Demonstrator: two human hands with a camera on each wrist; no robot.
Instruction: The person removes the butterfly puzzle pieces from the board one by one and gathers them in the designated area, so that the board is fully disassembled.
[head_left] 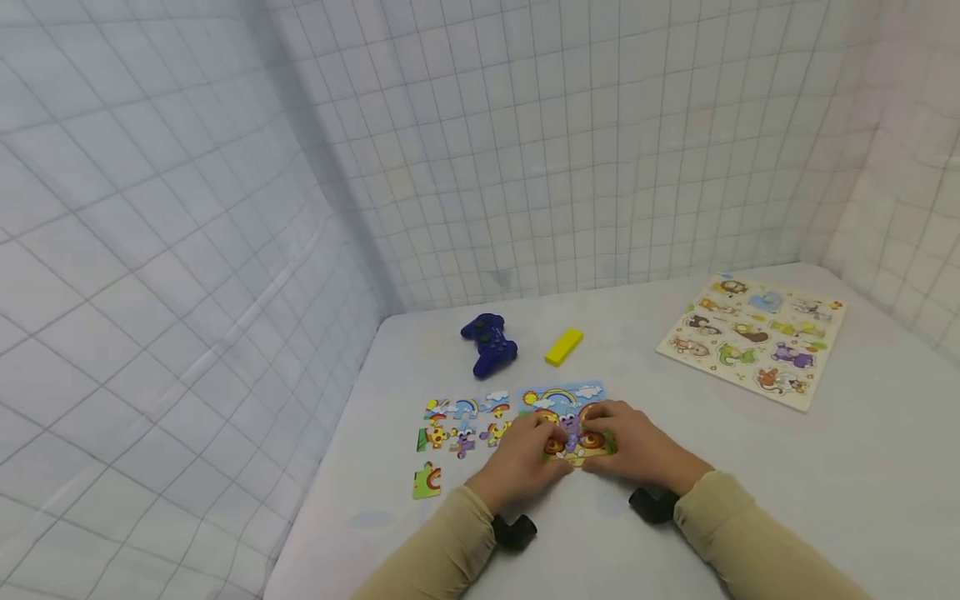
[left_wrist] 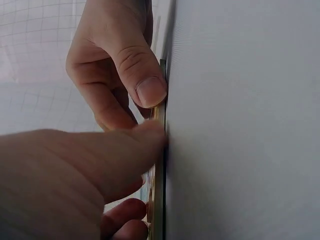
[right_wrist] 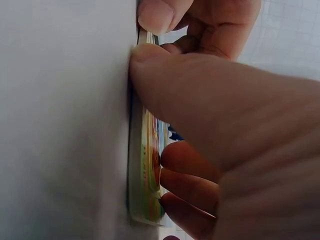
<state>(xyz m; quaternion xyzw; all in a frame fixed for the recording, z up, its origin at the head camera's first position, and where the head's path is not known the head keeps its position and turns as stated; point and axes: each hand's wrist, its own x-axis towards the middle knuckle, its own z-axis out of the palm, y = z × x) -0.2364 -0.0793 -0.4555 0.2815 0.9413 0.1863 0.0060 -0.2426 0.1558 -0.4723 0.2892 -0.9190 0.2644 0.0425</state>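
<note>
A colourful jigsaw puzzle board (head_left: pixel 588 390) with a rainbow, a sun and a butterfly lies flat on the white table. My left hand (head_left: pixel 527 460) and right hand (head_left: pixel 637 446) hold it from the near side, thumbs close together at its front edge. In the right wrist view, curled fingertips (right_wrist: pixel 172 152) touch the picture face of the board (right_wrist: pixel 137 200), while the thumb is at its edge. The left wrist view shows the left thumb (left_wrist: pixel 150 132) against the board's edge too. My hands cover part of the picture.
Several loose jigsaw pieces (head_left: pixel 463 408) lie left of the board, one green piece (head_left: pixel 427 482) nearer me. Beyond are a blue game controller (head_left: pixel 490 343) and a yellow block (head_left: pixel 564 347). An animal puzzle board (head_left: pixel 750 337) lies at the back right. Gridded white cloth walls (head_left: pixel 525 150) surround the table.
</note>
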